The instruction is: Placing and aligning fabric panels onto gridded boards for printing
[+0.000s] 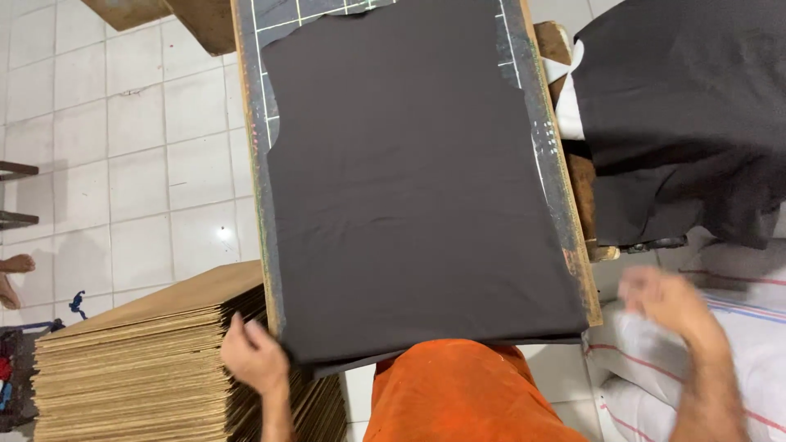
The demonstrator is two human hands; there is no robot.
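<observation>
A dark cut piece of fabric (409, 180) lies flat on a long wooden board (557, 188) with white grid lines. My left hand (254, 354) is at the board's near left corner, fingers curled at the fabric's edge beside a stack of thin brown boards (139, 360). Blurred with motion, my right hand (667, 299) hovers to the right of the board, over white sacks (737, 344), with fingers apart and nothing in it. My orange clothing (467, 393) shows below the board.
A pile of dark fabric (688, 106) lies at the upper right. White tiled floor (123, 147) spreads to the left. Someone's bare foot (15, 266) shows at the far left edge. Wooden supports (196, 20) stand beyond the board's far left.
</observation>
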